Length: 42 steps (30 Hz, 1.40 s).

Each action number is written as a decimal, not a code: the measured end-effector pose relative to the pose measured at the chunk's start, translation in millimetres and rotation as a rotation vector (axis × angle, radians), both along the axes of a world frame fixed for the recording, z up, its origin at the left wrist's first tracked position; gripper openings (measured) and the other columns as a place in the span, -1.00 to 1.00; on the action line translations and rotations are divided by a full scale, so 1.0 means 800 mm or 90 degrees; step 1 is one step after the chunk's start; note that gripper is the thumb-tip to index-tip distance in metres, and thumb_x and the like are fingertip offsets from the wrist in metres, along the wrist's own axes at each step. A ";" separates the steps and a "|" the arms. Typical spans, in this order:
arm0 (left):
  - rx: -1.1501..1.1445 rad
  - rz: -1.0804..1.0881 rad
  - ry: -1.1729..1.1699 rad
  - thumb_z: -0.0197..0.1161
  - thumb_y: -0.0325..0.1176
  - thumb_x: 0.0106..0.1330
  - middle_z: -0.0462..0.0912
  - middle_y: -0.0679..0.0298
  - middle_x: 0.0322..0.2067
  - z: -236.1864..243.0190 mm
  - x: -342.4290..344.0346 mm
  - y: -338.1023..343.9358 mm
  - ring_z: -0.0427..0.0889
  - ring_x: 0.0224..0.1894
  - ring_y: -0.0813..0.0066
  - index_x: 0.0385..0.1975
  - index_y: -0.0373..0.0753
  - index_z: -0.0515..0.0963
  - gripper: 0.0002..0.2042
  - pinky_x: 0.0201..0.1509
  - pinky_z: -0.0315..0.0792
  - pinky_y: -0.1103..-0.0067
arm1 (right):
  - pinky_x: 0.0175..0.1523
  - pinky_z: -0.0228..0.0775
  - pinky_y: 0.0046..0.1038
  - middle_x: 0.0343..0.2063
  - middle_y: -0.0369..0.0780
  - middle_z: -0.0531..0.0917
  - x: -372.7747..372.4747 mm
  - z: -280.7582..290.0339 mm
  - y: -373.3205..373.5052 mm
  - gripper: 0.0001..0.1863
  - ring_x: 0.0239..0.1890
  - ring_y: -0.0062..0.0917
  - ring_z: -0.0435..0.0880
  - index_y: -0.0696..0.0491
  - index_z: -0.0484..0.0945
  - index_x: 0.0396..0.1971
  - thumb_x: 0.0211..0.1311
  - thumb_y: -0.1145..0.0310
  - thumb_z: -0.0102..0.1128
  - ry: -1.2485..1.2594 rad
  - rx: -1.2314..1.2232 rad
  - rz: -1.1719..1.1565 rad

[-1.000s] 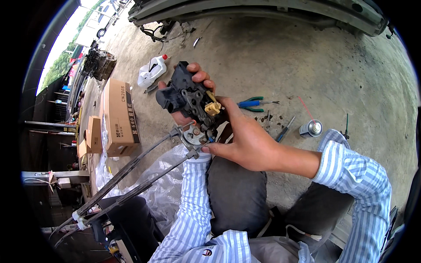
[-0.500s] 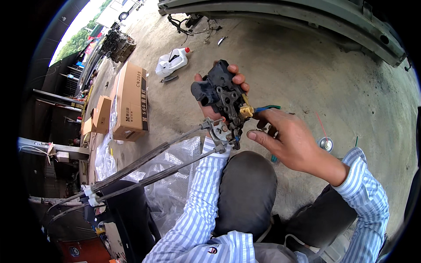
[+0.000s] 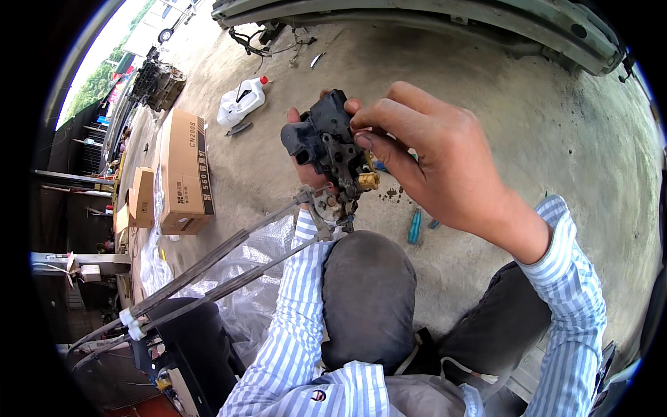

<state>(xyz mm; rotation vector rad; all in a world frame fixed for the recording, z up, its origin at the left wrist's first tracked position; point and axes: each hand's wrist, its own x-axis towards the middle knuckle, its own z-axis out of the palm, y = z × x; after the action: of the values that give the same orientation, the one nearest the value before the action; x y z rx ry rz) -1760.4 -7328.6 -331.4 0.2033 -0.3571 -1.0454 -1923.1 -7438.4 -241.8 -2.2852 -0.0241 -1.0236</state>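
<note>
A black and metal car door latch (image 3: 323,131) is held up in front of my knee. My left hand (image 3: 304,172) is closed around it from behind and below, its fingertips showing at the upper edges. Two dark sheathed cables (image 3: 208,267) run from its metal lower end down to the left. A yellow plastic piece (image 3: 369,181) sits on its right side. My right hand (image 3: 445,156) is at the latch's upper right edge, thumb and forefinger pinched together. Whatever lies between those fingertips is too small to make out.
Brown cardboard boxes (image 3: 186,174) stand on the left, with bubble wrap (image 3: 240,306) nearer me. Beyond the latch lies a white jug with a red cap (image 3: 241,102). A teal-handled tool (image 3: 415,226) rests on the floor by my knee. A long metal beam (image 3: 431,19) spans the far side.
My right hand has risen from beside the yellow piece to the latch's upper right edge, its fingers now pinched. My left hand still holds the latch. The view has shifted somewhat.
</note>
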 end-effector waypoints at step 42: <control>-0.001 -0.113 0.051 -0.09 0.24 0.45 0.38 -0.03 0.32 -0.146 0.093 -0.033 0.42 0.33 -0.01 0.36 -0.41 0.25 -0.22 0.35 0.42 0.17 | -0.10 0.54 -0.22 -0.16 -0.01 0.70 -0.083 -0.258 0.048 -0.52 -0.18 -0.19 0.74 0.17 0.48 0.07 0.24 0.23 0.34 0.441 0.507 -0.219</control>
<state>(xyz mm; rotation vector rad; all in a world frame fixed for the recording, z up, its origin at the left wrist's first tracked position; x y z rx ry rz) -1685.8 -7355.2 -448.4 0.1292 -0.3073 -1.2252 -1989.3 -7399.8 -448.4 -1.7815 0.9149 -0.2373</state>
